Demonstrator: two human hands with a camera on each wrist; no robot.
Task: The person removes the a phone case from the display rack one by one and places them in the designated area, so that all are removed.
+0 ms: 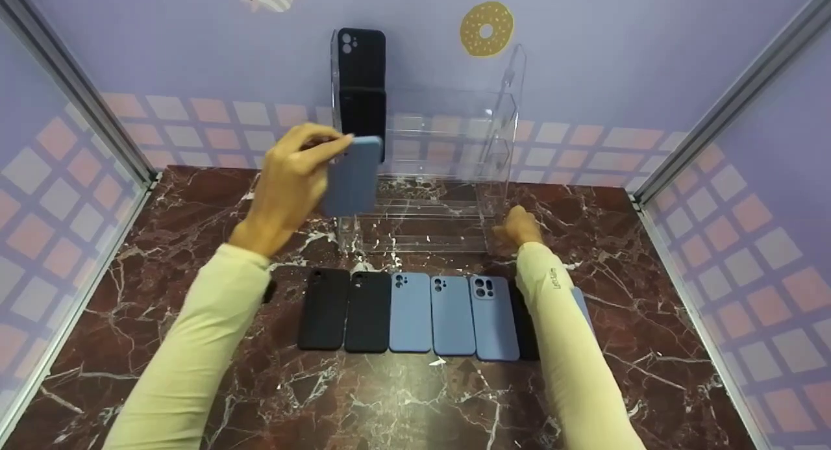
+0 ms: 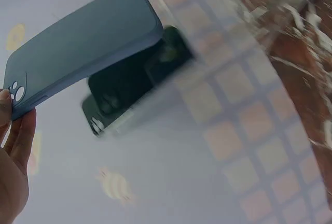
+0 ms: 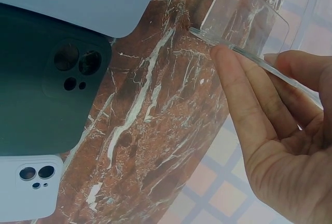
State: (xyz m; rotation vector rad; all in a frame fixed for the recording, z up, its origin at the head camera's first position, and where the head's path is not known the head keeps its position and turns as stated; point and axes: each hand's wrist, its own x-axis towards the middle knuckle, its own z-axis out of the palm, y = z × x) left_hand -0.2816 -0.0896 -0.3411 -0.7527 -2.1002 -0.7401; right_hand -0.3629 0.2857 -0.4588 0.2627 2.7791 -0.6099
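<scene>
A blue phone case hangs upright from my left hand, pinched between thumb and fingers at its top, camera-hole end. In the left wrist view this case passes in front of dark cases. A clear tiered display stand stands against the back wall. Two black phone cases, an upper one and a lower one, lean in its left side, the lower partly covered. My right hand grips the stand's right side panel; the right wrist view shows thumb and fingers on the clear edge.
Several phone cases lie in a row on the marbled tabletop, among them a black case and a blue case. My right sleeve hides part of the row's right end. Patterned side walls enclose the table.
</scene>
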